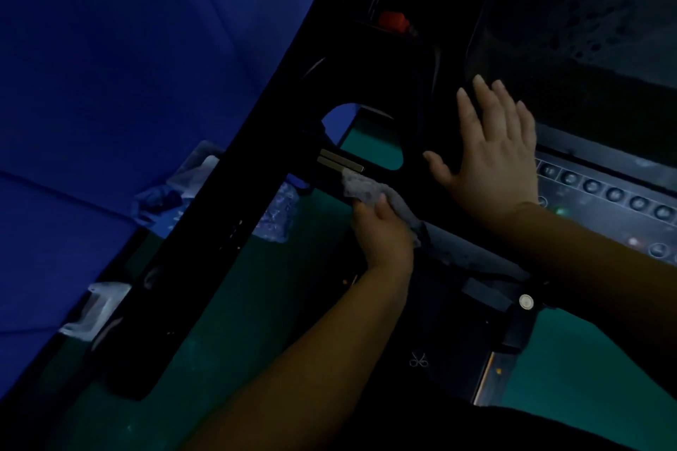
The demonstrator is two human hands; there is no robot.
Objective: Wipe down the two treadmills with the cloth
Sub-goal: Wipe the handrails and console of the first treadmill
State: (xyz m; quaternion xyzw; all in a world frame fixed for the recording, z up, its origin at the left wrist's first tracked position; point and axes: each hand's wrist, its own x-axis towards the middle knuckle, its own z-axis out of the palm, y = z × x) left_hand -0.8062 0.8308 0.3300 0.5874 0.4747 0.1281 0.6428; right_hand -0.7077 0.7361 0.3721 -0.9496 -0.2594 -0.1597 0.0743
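Dim treadmill (366,84) handlebar: left hand (384,234) grips cloth (366,189) there; right hand (491,157) rests flat, fingers spread.

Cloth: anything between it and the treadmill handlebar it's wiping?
Nothing visible. The left hand grips the cloth directly against the handlebar, next to its metal sensor strips. The right hand rests flat on the console, aside.

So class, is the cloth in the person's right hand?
No, the left hand grips the cloth on the treadmill bar, while the right hand lies flat, holding nothing.
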